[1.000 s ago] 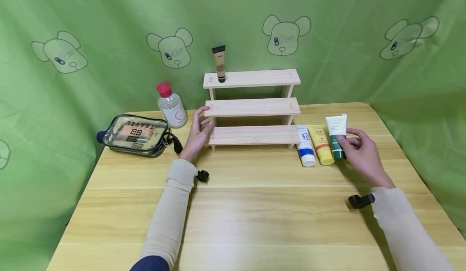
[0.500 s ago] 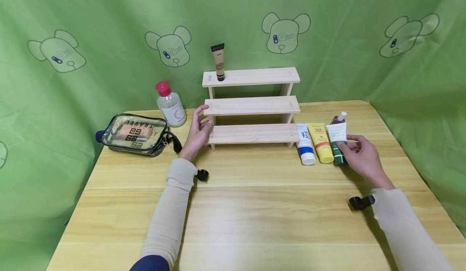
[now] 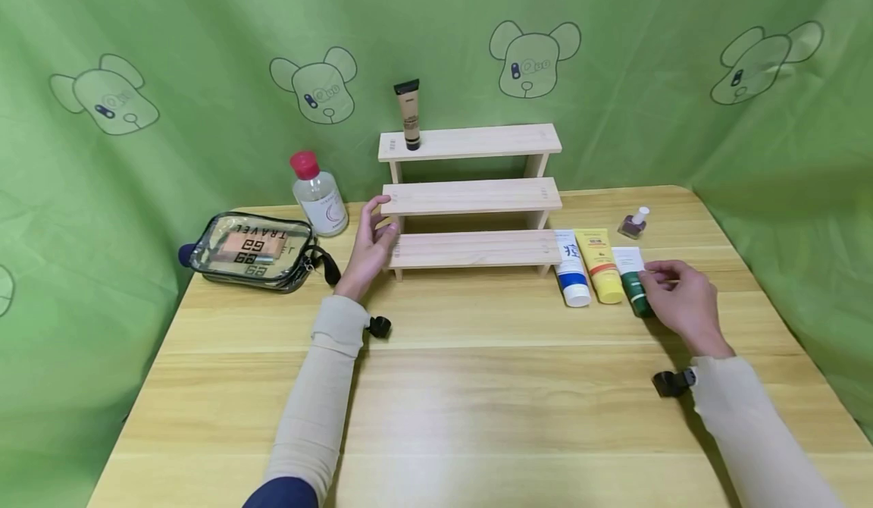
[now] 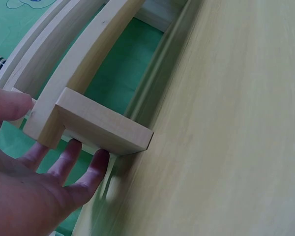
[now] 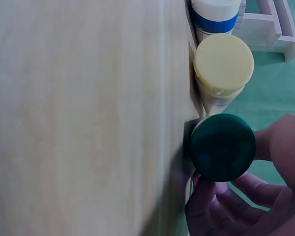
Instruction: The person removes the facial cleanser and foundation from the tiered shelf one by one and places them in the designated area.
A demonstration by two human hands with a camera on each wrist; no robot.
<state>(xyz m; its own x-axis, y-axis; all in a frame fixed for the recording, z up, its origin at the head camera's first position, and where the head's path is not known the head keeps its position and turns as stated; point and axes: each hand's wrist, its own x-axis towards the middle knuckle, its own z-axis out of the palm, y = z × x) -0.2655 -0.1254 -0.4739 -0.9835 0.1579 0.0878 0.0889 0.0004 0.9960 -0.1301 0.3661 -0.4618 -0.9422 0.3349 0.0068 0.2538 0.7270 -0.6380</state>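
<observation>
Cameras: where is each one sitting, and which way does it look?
Head: up high, looking down at the three-step wooden shelf; both sleeved arms show.
Left wrist: low beside the shelf's left end; left hand shows.
Right wrist: low on the wooden table, facing the green-capped tube; fingers show.
Head and right wrist share that tube.

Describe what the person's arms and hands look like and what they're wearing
Both arms wear long beige ribbed sleeves; a dark blue layer shows at the left elbow. A small black camera sits at each wrist. The left hand and right hand are bare: no gloves, rings or watch visible.
</observation>
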